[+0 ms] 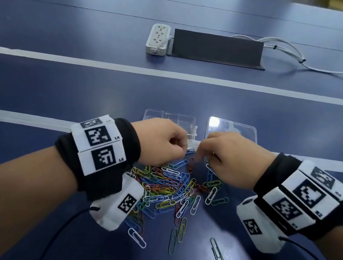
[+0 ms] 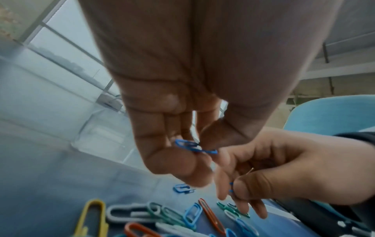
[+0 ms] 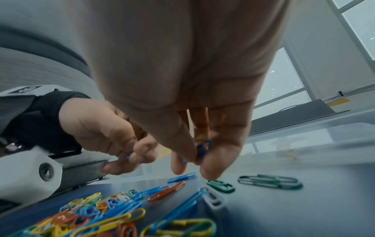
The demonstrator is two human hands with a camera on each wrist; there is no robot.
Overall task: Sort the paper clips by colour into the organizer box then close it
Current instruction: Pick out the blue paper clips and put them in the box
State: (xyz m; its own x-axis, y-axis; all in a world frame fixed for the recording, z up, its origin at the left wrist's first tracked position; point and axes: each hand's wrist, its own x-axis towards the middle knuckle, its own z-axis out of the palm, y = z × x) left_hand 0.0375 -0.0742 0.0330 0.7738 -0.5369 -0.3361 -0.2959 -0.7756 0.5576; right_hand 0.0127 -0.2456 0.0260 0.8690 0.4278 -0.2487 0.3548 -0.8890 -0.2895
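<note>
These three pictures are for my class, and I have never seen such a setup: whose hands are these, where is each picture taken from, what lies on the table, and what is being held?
No machine here: a person works with bare hands, wearing cameras. The head view looks down at the left hand and right hand; the other two look along each wrist at the fingers. On the blue table lie a pile of coloured paper clips and, beyond it, a clear organizer box with its lid open. The left hand pinches a blue clip; the right hand pinches another blue clip. Further off lies a power strip.
</note>
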